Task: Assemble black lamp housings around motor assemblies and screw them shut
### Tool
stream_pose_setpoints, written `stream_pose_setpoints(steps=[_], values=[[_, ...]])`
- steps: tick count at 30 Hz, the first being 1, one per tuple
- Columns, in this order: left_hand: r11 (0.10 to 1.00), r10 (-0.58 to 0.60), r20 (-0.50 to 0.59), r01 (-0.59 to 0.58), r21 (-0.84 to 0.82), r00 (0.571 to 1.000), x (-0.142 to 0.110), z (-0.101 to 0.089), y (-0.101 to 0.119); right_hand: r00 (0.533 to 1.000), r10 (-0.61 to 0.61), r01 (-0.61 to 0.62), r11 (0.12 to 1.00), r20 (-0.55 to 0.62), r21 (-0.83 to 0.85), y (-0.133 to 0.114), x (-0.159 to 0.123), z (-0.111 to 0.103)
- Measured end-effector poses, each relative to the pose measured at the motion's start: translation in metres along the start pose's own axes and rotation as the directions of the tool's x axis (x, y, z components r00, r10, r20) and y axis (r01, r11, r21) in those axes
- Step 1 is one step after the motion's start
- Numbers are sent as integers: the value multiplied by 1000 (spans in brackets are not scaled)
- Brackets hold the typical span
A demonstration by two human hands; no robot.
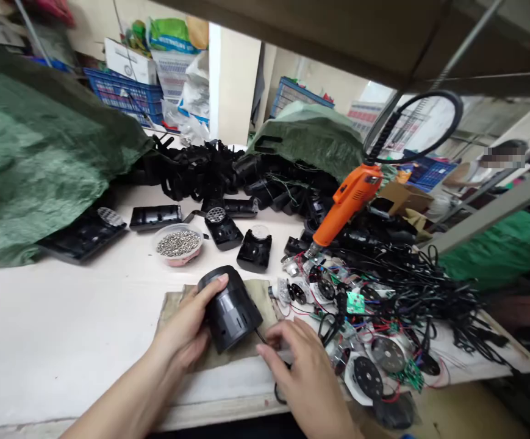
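As a person works at a white bench (63, 317), the left hand (185, 323) clamps its curled fingers around one black cylindrical plastic housing (230, 311) on a tan cloth pad (258, 299); the right hand (301, 372) sits just beside it, fingers slightly apart, one orange electric screwdriver (344, 204) at one o'clock, one clear tub of silver screws (186, 227) at eleven.

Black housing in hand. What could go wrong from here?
The thin black wire by the right hand seems to run from the black housing in the left hand and loops over the bench edge, so it might snag and tug. The orange electric screwdriver rests on the heap of wires and circuit boards, so it could perhaps slide onto the boards.
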State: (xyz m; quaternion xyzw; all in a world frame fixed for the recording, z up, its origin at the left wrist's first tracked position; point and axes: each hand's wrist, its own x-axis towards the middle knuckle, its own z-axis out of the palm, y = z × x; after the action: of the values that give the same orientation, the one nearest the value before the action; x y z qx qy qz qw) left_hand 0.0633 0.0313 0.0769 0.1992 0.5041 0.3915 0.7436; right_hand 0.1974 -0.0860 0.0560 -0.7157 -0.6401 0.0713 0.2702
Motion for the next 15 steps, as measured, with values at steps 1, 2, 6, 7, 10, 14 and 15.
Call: stream_pose_setpoints(steps=[1, 2, 6, 7, 10, 14, 15], values=[[1000, 0, -13, 0, 10, 1000, 0, 1, -1, 1000, 0, 0, 1000, 6, 5, -2, 1, 0], [1000, 3, -22, -3, 19, 1000, 0, 1, -2, 1000, -3, 3, 1000, 3, -5, -4, 1, 1], [997, 72, -28, -71, 36, 997, -7, -1, -8, 997, 71, -76, 988, 39, 137, -2, 2, 1], [993, 111, -4, -111, 44, 994, -11, -2, -9, 993, 116, -121, 960, 37, 254, 1, 2, 1], [964, 228, 219, -251, 83, 949, -24, -6, -11, 978, 210, -156, 745, -6, 648, 4, 5, 7], [916, 281, 509, -385, 109, 814, -34, -11, -9, 993, 76, -115, 442, 91, 890, -3, 12, 22], [901, 304, 530, -420, 110, 792, -34, -12, -9, 993, 59, -120, 428, 104, 896, -5, 12, 26]])
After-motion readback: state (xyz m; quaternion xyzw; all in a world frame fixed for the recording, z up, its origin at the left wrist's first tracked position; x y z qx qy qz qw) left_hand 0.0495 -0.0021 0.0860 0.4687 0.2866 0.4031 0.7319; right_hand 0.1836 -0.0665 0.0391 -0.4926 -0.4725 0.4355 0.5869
